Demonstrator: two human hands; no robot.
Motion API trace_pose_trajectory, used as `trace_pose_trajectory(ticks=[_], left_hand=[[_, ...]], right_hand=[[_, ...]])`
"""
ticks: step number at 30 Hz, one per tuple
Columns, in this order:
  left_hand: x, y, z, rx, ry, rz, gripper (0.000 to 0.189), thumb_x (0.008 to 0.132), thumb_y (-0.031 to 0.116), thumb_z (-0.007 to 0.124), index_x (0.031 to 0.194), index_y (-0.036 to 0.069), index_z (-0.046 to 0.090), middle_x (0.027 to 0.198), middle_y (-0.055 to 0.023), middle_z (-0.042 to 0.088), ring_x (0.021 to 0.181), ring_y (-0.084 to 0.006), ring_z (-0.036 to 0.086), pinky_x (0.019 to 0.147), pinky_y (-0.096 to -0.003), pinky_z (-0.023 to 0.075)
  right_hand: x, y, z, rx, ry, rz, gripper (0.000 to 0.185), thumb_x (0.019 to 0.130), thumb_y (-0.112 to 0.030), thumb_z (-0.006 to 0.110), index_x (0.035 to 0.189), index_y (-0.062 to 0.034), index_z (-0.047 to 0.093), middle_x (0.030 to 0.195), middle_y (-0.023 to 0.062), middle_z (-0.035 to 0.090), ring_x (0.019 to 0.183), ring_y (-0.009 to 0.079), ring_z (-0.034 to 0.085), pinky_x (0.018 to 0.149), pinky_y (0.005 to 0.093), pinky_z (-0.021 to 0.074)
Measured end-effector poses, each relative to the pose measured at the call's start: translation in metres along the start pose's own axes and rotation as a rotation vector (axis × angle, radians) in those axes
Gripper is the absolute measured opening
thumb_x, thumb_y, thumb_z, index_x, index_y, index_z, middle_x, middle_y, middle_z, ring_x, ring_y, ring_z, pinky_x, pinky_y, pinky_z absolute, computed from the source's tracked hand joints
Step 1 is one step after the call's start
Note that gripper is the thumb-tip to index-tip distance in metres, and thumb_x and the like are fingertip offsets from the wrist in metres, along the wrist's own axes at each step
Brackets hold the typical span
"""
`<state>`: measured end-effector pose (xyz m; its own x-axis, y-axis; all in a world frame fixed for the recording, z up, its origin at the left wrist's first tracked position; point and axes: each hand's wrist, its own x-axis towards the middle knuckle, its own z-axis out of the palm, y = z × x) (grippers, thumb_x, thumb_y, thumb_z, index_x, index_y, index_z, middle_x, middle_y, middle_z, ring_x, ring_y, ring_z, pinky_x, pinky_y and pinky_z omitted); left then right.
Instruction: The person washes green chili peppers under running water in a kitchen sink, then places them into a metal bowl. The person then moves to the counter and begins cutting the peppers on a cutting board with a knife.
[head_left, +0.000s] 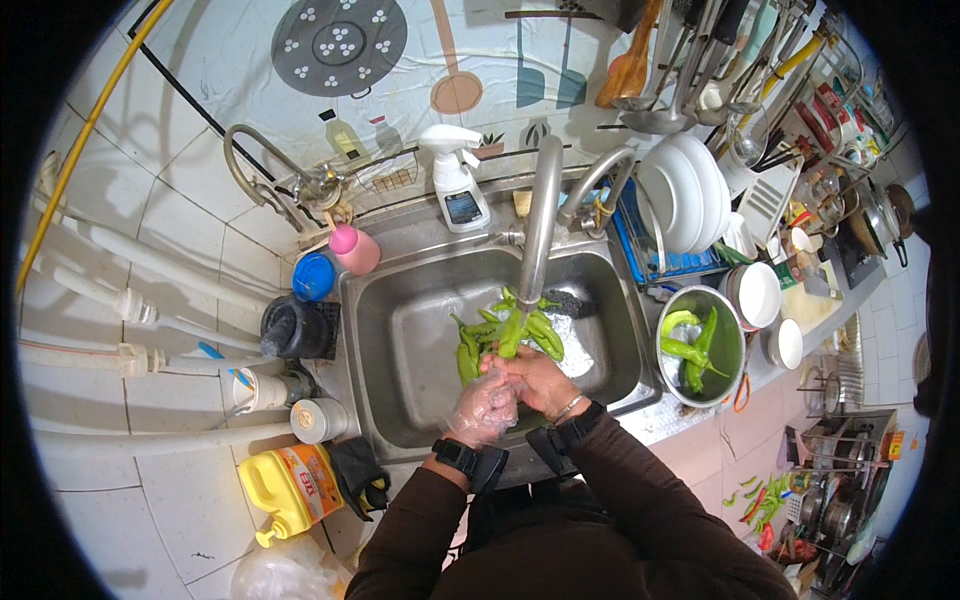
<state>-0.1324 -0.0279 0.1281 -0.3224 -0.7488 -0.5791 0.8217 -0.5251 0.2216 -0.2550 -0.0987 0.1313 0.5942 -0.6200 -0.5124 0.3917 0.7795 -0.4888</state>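
Note:
My left hand (486, 409), in a clear plastic glove, and my bare right hand (541, 381) meet over the near part of a stainless steel sink (401, 360). Between them they grip the near end of a long green pepper (512, 335), which points away from me beneath the spout of the metal faucet (541, 225). My fingers partly hide its lower end. More green peppers (469, 352) lie in the basin around it, some to the left and some to the right (546, 336). Water glistens on the basin floor.
A steel bowl (667, 381) with several green peppers stands right of the sink, near white bowls (757, 292) and a rack of white plates (679, 195). Behind the sink are a spray bottle (455, 180) and a pink bottle (355, 250). A stone mortar (296, 319) sits left.

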Motion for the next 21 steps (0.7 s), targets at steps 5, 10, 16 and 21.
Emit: trace_pose_trajectory(ticks=[5, 10, 16, 21], left_hand=[[-0.002, -0.010, -0.002, -0.104, -0.094, -0.039, 0.032, 0.098, 0.025, 0.040, 0.069, 0.013, 0.044, 0.049, 0.0033, 0.036, 0.040, -0.0123, 0.036, 0.042, -0.0270, 0.0302], [0.001, -0.007, 0.004, -0.114, 0.009, -0.051, 0.032, 0.099, 0.025, 0.038, 0.069, 0.013, 0.044, 0.049, 0.0024, 0.035, 0.036, -0.0134, 0.032, 0.041, -0.0289, 0.0286], [0.000, -0.007, -0.004, -0.272, -0.028, -0.109, 0.032, 0.099, 0.027, 0.037, 0.072, 0.011, 0.043, 0.046, 0.0024, 0.033, 0.036, -0.0145, 0.033, 0.038, -0.0292, 0.0273], [-0.006, -0.016, -0.005, -0.230, -0.130, -0.067, 0.028, 0.099, 0.027, 0.036, 0.087, 0.007, 0.050, 0.047, 0.0035, 0.034, 0.037, -0.0140, 0.034, 0.038, -0.0290, 0.0279]], right_hand=[[0.007, -0.016, 0.001, -0.088, 0.151, 0.042, 0.030, 0.087, -0.024, 0.064, 0.101, 0.0012, 0.058, 0.084, 0.0093, 0.067, 0.062, 0.0143, 0.060, 0.048, 0.0237, 0.0483], [0.009, -0.013, -0.002, -0.004, 0.147, -0.006, 0.029, 0.091, -0.021, 0.057, 0.108, 0.0023, 0.054, 0.095, 0.0129, 0.066, 0.071, 0.0160, 0.064, 0.051, 0.0225, 0.0492], [0.003, -0.001, 0.001, -0.045, 0.039, -0.020, 0.025, 0.091, -0.008, 0.054, 0.113, 0.0011, 0.049, 0.111, 0.0135, 0.060, 0.099, 0.0203, 0.062, 0.063, 0.0229, 0.0500], [0.005, -0.009, 0.001, -0.203, 0.219, 0.025, 0.027, 0.093, -0.021, 0.054, 0.109, 0.0000, 0.050, 0.094, 0.0122, 0.064, 0.084, 0.0201, 0.066, 0.058, 0.0270, 0.0510]])
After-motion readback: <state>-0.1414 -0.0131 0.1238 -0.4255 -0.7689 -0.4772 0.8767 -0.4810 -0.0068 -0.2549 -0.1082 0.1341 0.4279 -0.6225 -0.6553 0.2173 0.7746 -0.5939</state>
